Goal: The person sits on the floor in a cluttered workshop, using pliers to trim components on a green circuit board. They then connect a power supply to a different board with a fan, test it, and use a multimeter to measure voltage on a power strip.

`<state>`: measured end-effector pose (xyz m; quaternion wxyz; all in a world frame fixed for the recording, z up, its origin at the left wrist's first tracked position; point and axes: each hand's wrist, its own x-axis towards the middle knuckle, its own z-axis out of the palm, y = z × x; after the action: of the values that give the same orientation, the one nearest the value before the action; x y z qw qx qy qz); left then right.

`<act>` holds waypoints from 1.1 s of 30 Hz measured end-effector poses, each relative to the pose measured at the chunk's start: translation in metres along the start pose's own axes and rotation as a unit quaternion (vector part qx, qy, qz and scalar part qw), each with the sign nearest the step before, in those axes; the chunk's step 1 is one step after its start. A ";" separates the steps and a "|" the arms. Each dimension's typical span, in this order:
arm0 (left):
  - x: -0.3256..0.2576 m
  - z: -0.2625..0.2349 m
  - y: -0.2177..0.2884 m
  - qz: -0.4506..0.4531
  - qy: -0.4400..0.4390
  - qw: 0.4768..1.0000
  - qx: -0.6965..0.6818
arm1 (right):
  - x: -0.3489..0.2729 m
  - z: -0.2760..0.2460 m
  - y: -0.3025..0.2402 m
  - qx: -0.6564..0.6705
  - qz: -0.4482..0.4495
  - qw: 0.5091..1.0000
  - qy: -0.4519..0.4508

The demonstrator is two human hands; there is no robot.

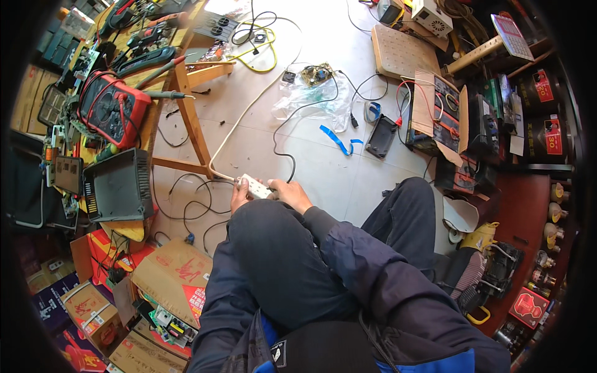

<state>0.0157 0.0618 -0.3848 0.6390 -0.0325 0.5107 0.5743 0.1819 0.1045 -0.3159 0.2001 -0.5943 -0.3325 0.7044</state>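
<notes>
Pale tiled floor (323,168) carries cables, plastic bag (311,99), blue tape (339,142).

Dark navy jacket sleeves, blue trim, dark trousers.

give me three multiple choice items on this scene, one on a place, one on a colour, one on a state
1. Where is the power strip?
A. on the wooden table
B. on the floor, past the person's knee
C. inside a cardboard box

2. What colour is the multimeter on the wooden table?
A. red and black
B. all white
C. green

3. How do the hands stand to the power strip?
A. both far from it
B. only the right hand touches it
C. left hand and right hand both at it

Answers:
1 B, it lies on the pale floor in front of the knee.
2 A, its case is red around a black face.
3 C, one hand is at each end.
</notes>
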 end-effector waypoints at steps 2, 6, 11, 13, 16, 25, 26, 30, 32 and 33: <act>0.021 -0.026 -0.010 0.009 -0.014 0.996 0.092 | -0.005 -0.008 -0.001 -0.040 0.012 0.999 0.018; 0.070 -0.112 -0.021 0.050 0.038 0.902 0.427 | -0.016 -0.029 0.002 -0.141 0.015 0.989 0.043; 0.120 -0.245 -0.042 0.032 0.095 0.771 0.628 | -0.023 -0.061 0.018 -0.214 -0.005 0.972 0.093; 0.124 -0.284 -0.052 0.028 0.158 0.757 0.633 | -0.025 -0.075 0.022 -0.179 -0.024 0.979 0.091; 0.120 -0.314 -0.060 0.028 0.283 0.723 0.629 | -0.029 -0.093 0.023 -0.143 -0.034 0.985 0.094; 0.063 -0.160 0.026 0.091 0.121 0.945 0.289 | -0.070 -0.111 -0.012 0.018 -0.095 0.990 0.101; 0.040 -0.125 0.042 0.119 0.087 0.952 0.269 | -0.076 -0.113 -0.016 0.021 -0.103 0.990 0.097; -0.061 0.024 0.111 0.220 0.007 0.965 0.145 | -0.101 -0.123 -0.033 0.034 -0.128 0.989 0.066; -0.117 0.081 0.140 0.277 -0.043 0.952 0.124 | -0.114 -0.124 -0.038 0.015 -0.131 0.991 0.039; -0.143 0.103 0.150 0.318 -0.089 0.936 0.118 | -0.122 -0.124 -0.040 0.002 -0.126 0.992 0.020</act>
<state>-0.0099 0.0770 -0.1552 0.4651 0.2585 0.4990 0.6840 0.3233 0.0782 -0.2111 0.2947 -0.5612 -0.3991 0.6626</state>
